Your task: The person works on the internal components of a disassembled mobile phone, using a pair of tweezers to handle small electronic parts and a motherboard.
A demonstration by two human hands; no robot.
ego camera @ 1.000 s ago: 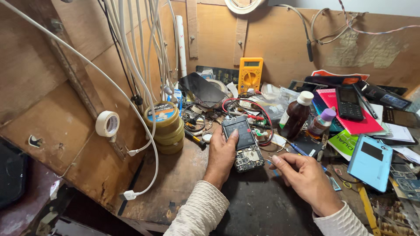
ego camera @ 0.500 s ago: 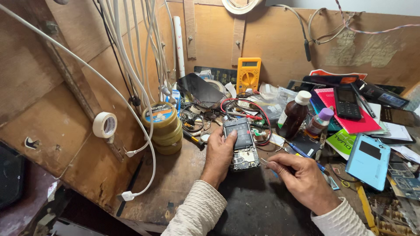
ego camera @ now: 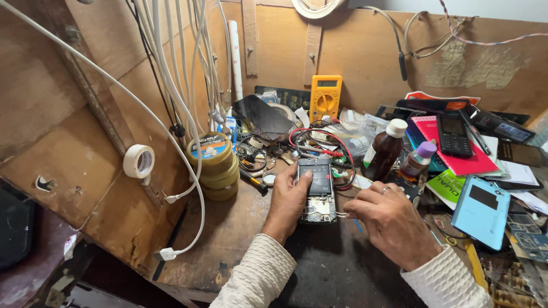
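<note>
Here the left hand (ego camera: 288,199) grips the opened phone's (ego camera: 317,190) left edge, the right hand (ego camera: 391,222) pinching beside its right edge.

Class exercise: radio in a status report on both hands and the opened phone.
Left hand steadies opened phone on bench. Right hand pinches fine tool at its lower edge. Red wires crowd behind.

A yellow multimeter (ego camera: 326,97) leans against the back board at twelve o'clock. Stacked round tins (ego camera: 213,165) sit at nine o'clock, a tape roll (ego camera: 138,161) beyond them. A brown bottle (ego camera: 384,150), a red notebook (ego camera: 456,149) and a light-blue phone case (ego camera: 482,210) crowd the desk (ego camera: 228,239) at two to three o'clock.
</note>
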